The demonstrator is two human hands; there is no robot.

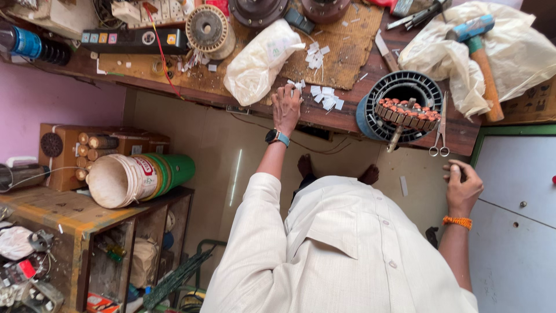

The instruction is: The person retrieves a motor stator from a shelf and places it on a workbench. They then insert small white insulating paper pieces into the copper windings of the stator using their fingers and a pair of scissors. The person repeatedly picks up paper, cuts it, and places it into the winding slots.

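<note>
My left hand (286, 107), a watch on its wrist, lies palm down at the edge of the wooden workbench (324, 119). Its fingertips touch small white paper slips (324, 95) scattered there. My right hand (463, 185), with an orange band at the wrist, hangs below the bench with its fingers curled shut against the thumb; I cannot tell if anything is pinched in it. Above that hand a round motor stator (405, 110) with copper windings rests on the bench, with scissors (441, 130) beside it.
A hammer (480, 58) lies on a crumpled plastic sheet (521, 46) at the right. A tied plastic bag (260, 61), cardboard mat (341, 40), wire spool (208, 29) and power strip (133, 40) fill the bench. A tipped bucket (133, 179) lies on the left shelf; a white cabinet (515, 203) stands right.
</note>
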